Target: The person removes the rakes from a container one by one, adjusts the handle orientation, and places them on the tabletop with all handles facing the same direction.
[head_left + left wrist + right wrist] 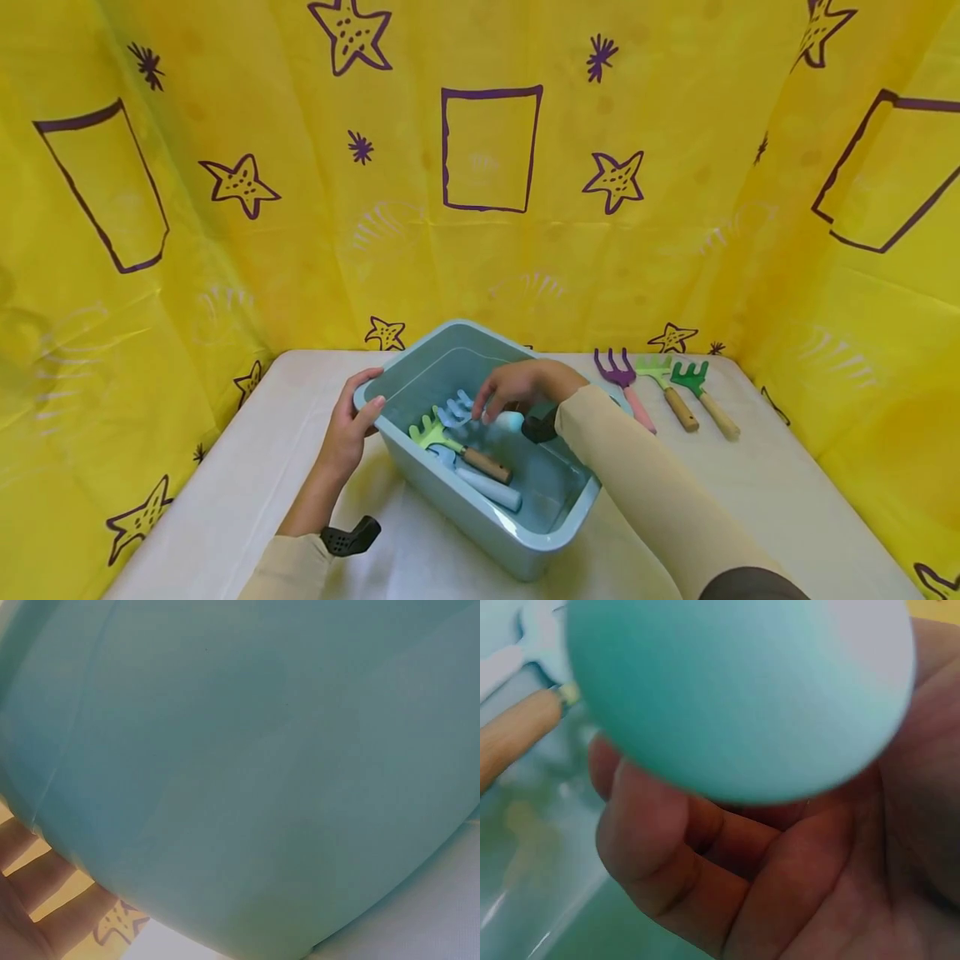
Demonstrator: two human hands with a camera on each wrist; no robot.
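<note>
My left hand (352,429) grips the rim of a blue-grey plastic tub (480,533) at its left corner, the thumb over the rim. In the left wrist view the tub's wall (247,765) fills most of the picture, with fingers along its edge. My right hand (517,387) is inside the tub, its fingers curled round the handle (742,697) of a light blue hand rake (454,412). Beneath, a light green hand rake (483,463) with a wooden handle and another light blue hand tool (487,488) lie in the tub.
On the white table (757,508), right of the tub, lie a purple hand rake (617,375) with a pink handle, a light green rake (678,407) and a dark green rake (690,377), both wooden-handled. Yellow patterned sheeting (487,275) stands behind and at both sides.
</note>
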